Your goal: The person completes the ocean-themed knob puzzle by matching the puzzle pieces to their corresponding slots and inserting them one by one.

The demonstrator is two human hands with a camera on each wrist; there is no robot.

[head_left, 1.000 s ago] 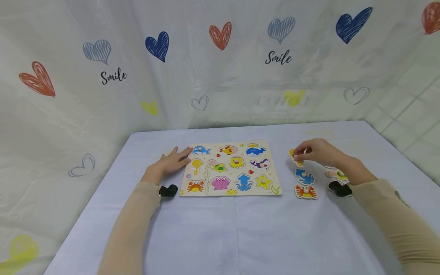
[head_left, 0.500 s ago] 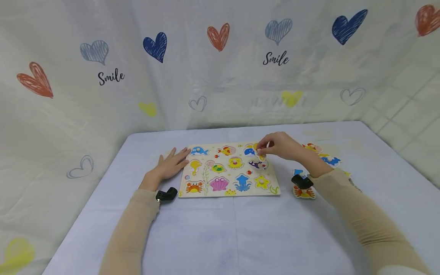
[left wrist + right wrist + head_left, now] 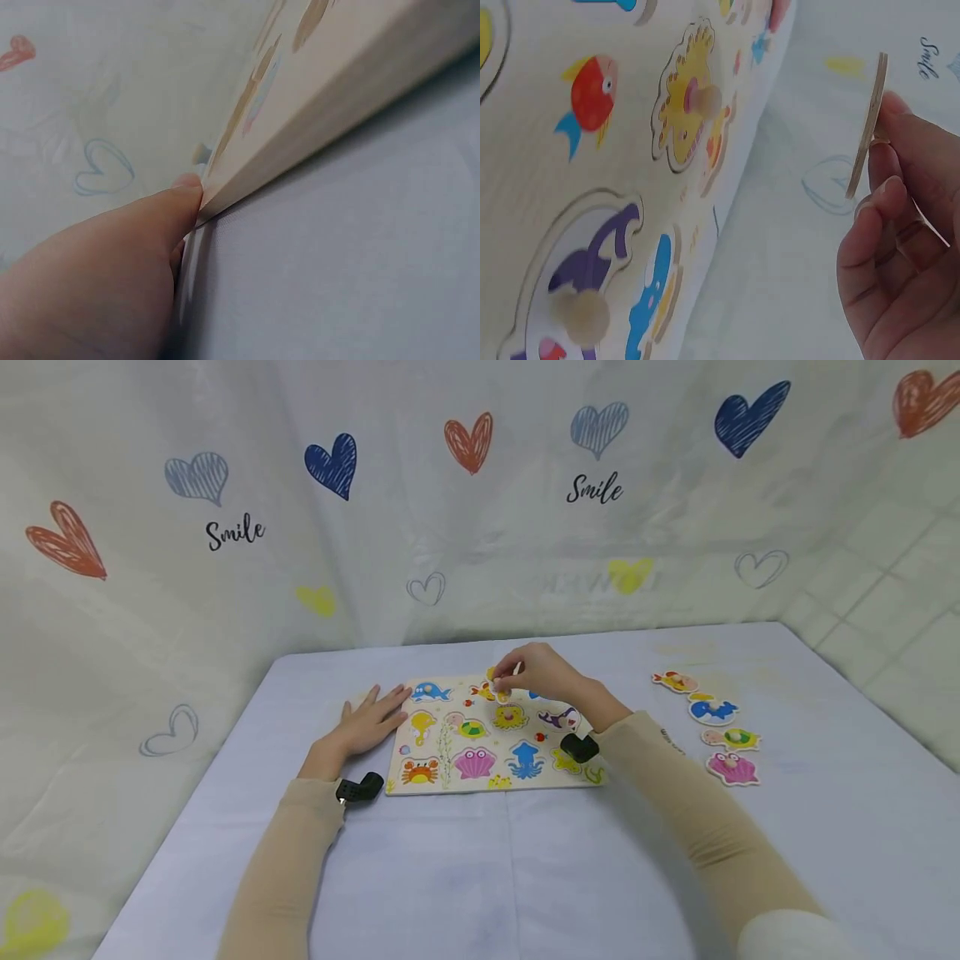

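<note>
Right hand pinches a yellow puzzle piece over the back row of the sea-animal puzzle board, left hand flat against its left edge; four pieces wait right of board, most slots look filled

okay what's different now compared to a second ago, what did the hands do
The right hand carried a small yellow piece, pinched by its peg, leftward from the loose pieces beside the puzzle board to above the board's upper middle. The left hand stayed flat against the board's left edge; the board did not shift.
</note>
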